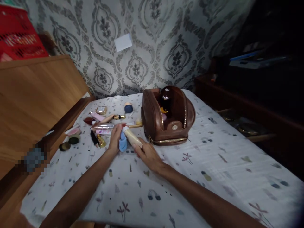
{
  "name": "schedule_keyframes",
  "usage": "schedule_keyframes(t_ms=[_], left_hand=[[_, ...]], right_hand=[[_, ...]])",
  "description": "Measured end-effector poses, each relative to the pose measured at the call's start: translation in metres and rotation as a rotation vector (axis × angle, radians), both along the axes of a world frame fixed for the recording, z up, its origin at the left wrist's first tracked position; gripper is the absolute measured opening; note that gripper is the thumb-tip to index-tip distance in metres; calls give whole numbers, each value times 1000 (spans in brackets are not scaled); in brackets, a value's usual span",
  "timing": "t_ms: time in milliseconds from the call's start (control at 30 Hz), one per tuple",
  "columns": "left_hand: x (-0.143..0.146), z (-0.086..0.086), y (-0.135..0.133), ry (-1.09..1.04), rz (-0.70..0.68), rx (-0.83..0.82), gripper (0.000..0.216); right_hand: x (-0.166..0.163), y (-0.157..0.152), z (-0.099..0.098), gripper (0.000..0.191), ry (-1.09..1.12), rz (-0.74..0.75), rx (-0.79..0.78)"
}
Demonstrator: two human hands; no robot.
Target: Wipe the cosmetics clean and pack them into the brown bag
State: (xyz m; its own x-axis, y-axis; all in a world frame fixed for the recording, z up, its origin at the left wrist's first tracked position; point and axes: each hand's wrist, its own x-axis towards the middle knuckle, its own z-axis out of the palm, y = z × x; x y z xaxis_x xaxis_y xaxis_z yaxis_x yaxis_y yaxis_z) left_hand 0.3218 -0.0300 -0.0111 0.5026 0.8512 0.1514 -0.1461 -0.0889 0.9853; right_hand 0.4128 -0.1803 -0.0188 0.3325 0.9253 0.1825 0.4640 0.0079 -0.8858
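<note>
My right hand (148, 155) grips a cream-coloured squeeze tube (132, 137) with a white cap, tilted up toward the left. In my left hand (115, 137) is a folded light-blue cloth (123, 142), its end hanging below the fingers. The cap end of the tube is close to the cloth; I cannot tell whether they touch. Just behind and right of my hands stands a brown leather toiletry bag (152, 110), unzipped at the top. Inside it a dark bottle (165, 96) with a shiny band stands upright.
Cosmetics lie left of the bag: a clear-wrapped brush (104, 126), a pink tube (98, 116), a gold-capped bottle (101, 141), a dark blue jar (128, 108) and a compact (74, 138). A wooden panel (42, 95) borders the left side, and a patterned wall (147, 60) rises behind.
</note>
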Motion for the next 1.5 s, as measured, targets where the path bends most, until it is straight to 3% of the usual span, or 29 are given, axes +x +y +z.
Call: schedule_keyframes(t_ms=[133, 333, 633, 933, 1033, 1267, 1367, 1500], left_hand=[[-4, 0, -5, 88, -137, 127, 46], [-7, 2, -11, 209, -115, 335, 48], [-4, -1, 3, 348, -143, 403, 52], [-16, 17, 15, 481, -282, 365, 64], [-25, 24, 23, 398, -391, 283, 64], [-52, 51, 19, 257, -728, 134, 45], [-59, 46, 15, 229, -719, 94, 44], [-62, 26, 14, 281, -605, 38, 45]], right_hand=[[2, 0, 1, 37, 161, 45, 58], [2, -2, 6, 53, 344, 86, 5], [0, -5, 3, 46, 32, 112, -1], [-3, -10, 3, 50, -222, 131, -7], [-3, -10, 6, 50, -91, 125, 17], [1, -6, 14, 59, 633, 56, -46], [1, -6, 15, 58, 702, 83, -62], [0, -6, 8, 62, 568, 91, -85]])
